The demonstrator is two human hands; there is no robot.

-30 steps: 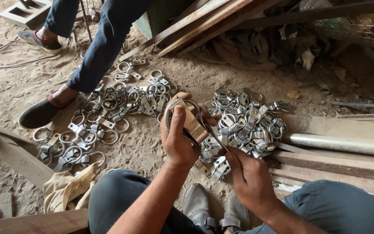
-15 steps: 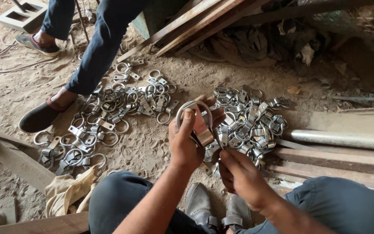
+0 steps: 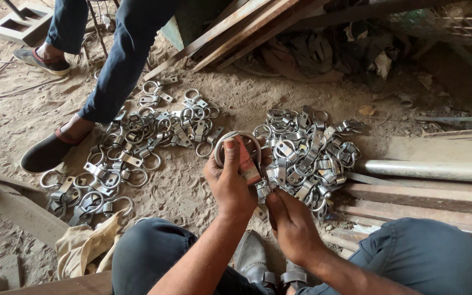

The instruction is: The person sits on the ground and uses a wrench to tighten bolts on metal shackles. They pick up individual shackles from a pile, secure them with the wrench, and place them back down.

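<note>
On sandy ground (image 3: 203,191), metal rings (image 3: 137,142)

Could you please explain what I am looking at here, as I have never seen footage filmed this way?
The camera sits on a person's head and looks down at their own two bare hands. The left hand holds a metal ring clamp upright in its grip. The right hand pinches a small metal piece just below it. On the sandy ground lie two heaps of similar clamps, a right heap and a left heap. A second person's leg stands by the left heap, and a metal pipe lies on the right.
</note>
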